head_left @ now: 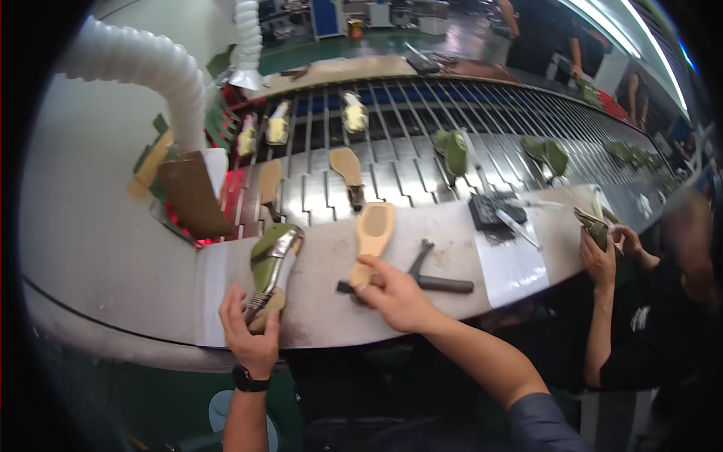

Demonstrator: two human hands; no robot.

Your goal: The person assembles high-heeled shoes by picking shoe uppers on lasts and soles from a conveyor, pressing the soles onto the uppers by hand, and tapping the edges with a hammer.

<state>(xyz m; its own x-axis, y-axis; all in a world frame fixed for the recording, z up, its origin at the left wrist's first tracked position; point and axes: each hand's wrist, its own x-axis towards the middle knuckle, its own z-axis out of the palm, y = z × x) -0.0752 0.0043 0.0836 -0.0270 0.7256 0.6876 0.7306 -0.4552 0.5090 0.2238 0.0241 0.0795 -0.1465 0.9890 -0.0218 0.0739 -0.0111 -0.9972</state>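
My left hand grips the heel end of a green shoe upper mounted on a last, lying on the grey workbench. My right hand holds the narrow end of a tan insole board that lies flat on the bench. Dark pincers rest just right of that hand.
A slatted conveyor behind the bench carries more insoles and green uppers. A white ribbed duct hangs at the left. A dark tray with a brush and white paper lie to the right. Another person's hands hold a shoe part.
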